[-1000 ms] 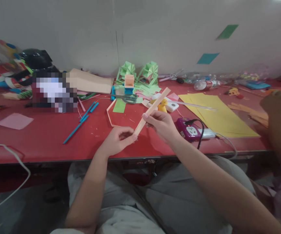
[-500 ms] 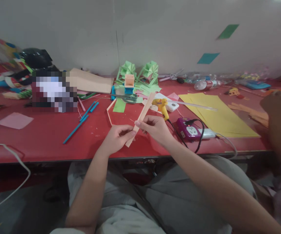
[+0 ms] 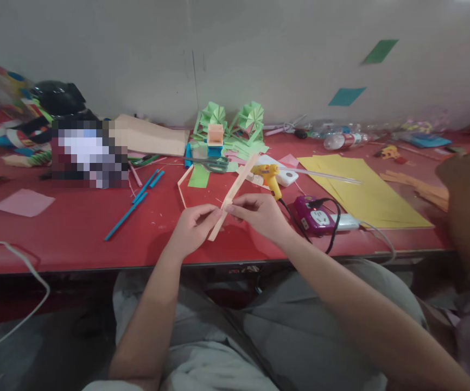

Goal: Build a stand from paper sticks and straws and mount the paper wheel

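Note:
A long pale-orange paper strip [image 3: 239,182] slants over the table's front part, its far end toward the glue gun. My left hand [image 3: 192,231] pinches its lower part between thumb and fingers. From the other side, my right hand [image 3: 259,216] grips the strip just above, thumb on top; its curled fingertips are partly hidden. Behind my left hand lies a thin bent strip [image 3: 180,190] of the same pale colour. The yellow glue gun [image 3: 272,179] rests beyond my right hand. Farther back stand a small orange paper box [image 3: 215,134] and green folded-paper shapes [image 3: 250,119].
Scissors [image 3: 216,163] lie behind the hands. Blue paper sticks [image 3: 126,216] are at left. A purple power socket [image 3: 316,217] with cables sits right, beside yellow sheets [image 3: 381,201]. Another person's arm [image 3: 469,201] rests at the far right. The red table [image 3: 76,244] ends at my lap.
The strip has turned between my fingers and now looks narrower, with a crease or fold near the hands. Both hands have stayed close to the same spot.

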`<state>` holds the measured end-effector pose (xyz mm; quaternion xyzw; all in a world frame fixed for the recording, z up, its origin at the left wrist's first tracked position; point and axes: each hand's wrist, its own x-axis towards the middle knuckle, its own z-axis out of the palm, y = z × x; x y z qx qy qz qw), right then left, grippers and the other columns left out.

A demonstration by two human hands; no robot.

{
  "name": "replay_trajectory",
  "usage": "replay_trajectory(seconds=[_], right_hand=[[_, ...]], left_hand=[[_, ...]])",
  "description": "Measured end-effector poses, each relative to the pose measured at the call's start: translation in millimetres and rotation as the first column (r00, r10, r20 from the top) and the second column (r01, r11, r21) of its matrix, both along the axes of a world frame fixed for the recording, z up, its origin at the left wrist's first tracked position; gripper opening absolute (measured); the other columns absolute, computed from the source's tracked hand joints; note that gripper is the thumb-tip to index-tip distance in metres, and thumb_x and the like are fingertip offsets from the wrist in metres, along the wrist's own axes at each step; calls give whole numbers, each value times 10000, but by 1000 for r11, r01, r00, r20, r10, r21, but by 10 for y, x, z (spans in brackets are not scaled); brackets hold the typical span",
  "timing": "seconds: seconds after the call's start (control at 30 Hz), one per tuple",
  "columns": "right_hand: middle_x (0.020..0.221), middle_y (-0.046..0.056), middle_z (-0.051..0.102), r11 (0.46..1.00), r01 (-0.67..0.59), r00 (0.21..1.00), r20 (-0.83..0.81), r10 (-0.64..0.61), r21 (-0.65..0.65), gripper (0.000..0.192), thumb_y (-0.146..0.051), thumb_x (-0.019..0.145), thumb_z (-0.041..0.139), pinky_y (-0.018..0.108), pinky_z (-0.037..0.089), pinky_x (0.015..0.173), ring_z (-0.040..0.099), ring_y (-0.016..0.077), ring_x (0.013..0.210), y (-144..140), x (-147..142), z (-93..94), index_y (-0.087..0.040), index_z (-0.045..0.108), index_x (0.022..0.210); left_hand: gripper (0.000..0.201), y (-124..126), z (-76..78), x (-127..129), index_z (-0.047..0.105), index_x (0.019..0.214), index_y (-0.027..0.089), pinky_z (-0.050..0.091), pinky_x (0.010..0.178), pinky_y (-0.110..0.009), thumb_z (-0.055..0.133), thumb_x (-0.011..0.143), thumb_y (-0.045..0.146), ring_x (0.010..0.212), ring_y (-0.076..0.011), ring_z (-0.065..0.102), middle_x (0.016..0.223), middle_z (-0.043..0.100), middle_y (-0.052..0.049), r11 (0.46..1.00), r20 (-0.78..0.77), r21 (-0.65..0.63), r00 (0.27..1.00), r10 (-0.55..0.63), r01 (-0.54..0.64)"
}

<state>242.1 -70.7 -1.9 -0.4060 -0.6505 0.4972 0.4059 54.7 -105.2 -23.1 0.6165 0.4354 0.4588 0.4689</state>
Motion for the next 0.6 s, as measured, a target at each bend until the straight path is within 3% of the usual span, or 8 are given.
replay_trajectory(seconds=[0.23,0.4,0.6], right_hand=[[675,17,671,992,19,997,76,-29,124,306,-460,807,743,270,416,556,533,123,594,-31,13,-9,-174,685,716],[707,21,685,983,13,991,129,-37,182,289,-453,835,721,284,440,595,556,138,627,-50,15,-9,-182,689,737],[735,20,686,973,-27,994,111,2,227,293,-462,845,717,283,450,621,571,140,655,-65,7,17,-185,683,756]], left_hand=[[277,1,11,5,727,953,165,632,695,-308,691,874,428,760,-217,751,834,762,-51,995,122,-101,993,-4,16],[331,13,-8,-24,714,968,157,634,669,-323,667,883,474,669,-203,737,805,763,-56,990,115,-135,993,-23,38],[307,21,-21,-23,711,944,151,644,701,-342,688,868,447,696,-205,738,815,760,-53,992,115,-126,993,-4,18]])
